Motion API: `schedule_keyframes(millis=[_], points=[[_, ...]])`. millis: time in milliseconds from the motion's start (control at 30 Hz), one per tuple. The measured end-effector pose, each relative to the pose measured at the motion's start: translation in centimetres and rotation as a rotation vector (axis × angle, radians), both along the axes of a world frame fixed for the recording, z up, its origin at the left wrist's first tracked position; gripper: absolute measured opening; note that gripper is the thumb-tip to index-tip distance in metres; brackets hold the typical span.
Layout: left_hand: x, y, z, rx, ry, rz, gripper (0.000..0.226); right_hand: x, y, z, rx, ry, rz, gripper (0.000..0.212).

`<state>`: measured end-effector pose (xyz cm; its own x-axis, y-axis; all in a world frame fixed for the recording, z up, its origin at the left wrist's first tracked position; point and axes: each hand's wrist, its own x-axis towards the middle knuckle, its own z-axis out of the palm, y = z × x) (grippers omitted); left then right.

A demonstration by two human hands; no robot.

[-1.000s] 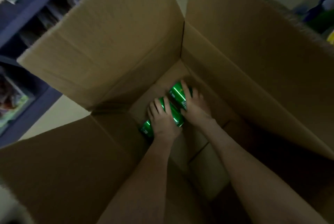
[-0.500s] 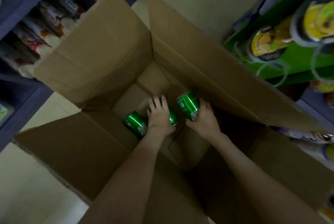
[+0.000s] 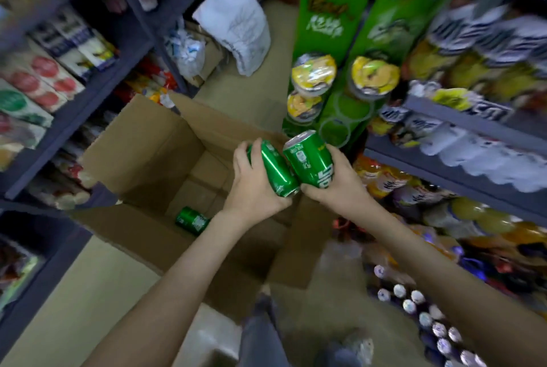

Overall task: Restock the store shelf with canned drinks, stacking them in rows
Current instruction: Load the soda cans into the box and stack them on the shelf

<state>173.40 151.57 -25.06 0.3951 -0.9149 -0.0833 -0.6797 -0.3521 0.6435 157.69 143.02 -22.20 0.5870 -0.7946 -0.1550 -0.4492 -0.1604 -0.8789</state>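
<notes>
1. Now our left hand [image 3: 254,189] is wrapped round one green can [image 3: 273,170] and our right hand [image 3: 334,186] round a second can [image 3: 309,159]. Both cans are tilted and touching above the open cardboard box [image 3: 142,144].
2. We keep full grips and part the cans slightly so neither knocks the other.
3. We turn each upright before it meets the shelf [image 3: 444,174] on our right, and set it base first, tight in its row.
4. A third can [image 3: 192,220] lies on its side in the box.

My left grip [image 3: 254,186] covers the far side of the left can [image 3: 276,170]; my right grip [image 3: 337,180] hides the right can's [image 3: 309,159] base. My forearm cuts off the third can [image 3: 192,220] in the box [image 3: 148,153]. Shelf goods [image 3: 44,85] are too blurred to read; the bottle caps [image 3: 429,316] run off the bottom edge.
</notes>
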Motion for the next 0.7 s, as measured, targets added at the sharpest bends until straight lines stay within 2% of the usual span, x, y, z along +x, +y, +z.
schedule_keyframes(millis=[233, 333, 700], points=[[-14.5, -3.1, 10.6, -0.383, -0.231, -0.293, 0.11, -17.4, -1.0, 9.2, -0.054, -0.141, -0.12, 0.067], [-19.8, -5.4, 14.5, -0.509, -0.311, -0.415, 0.105, -23.5, -1.6, 12.6, -0.098, -0.202, -0.193, 0.063], [-34.1, -14.7, 25.7, -0.815, -0.39, -0.705, 0.109, -39.1, -4.5, 22.1, -0.295, -0.367, -0.459, 0.068]])
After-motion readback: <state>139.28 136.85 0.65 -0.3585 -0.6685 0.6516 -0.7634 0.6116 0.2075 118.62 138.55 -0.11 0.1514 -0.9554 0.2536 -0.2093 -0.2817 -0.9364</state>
